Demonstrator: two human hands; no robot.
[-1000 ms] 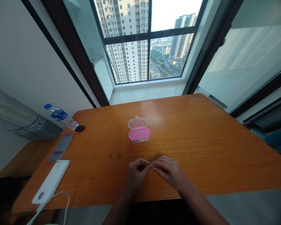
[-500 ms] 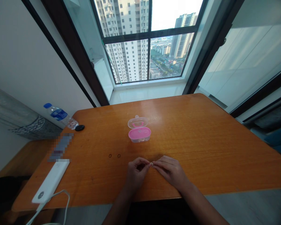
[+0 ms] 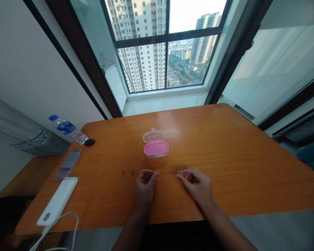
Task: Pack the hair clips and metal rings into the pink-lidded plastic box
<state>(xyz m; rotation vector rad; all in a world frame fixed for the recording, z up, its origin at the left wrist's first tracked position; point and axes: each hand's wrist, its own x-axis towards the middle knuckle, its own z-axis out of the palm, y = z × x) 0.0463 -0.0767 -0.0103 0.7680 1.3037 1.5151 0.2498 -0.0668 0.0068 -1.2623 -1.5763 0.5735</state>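
My left hand (image 3: 146,184) rests low over the orange wooden table (image 3: 225,157), pinching a small pale ring (image 3: 157,172) at its fingertips. My right hand (image 3: 196,184) is apart from it, with a second small pale ring (image 3: 179,173) between thumb and forefinger. Two small dark rings (image 3: 128,173) lie flat on the wood to the left of my left hand. Beyond my hands stands a pink plastic box (image 3: 156,149), its clear lid (image 3: 154,136) open towards the window.
A water bottle (image 3: 65,127) and a black round disc (image 3: 89,142) lie at the table's far left. Nearer sit a pixelated blurred object (image 3: 68,163) and a white power bank (image 3: 58,201) with a cable. A large window (image 3: 167,45) is beyond the table.
My hands have drawn apart, the left moving left and the right moving right. Earlier they met with a small ring between them; now each holds a ring.
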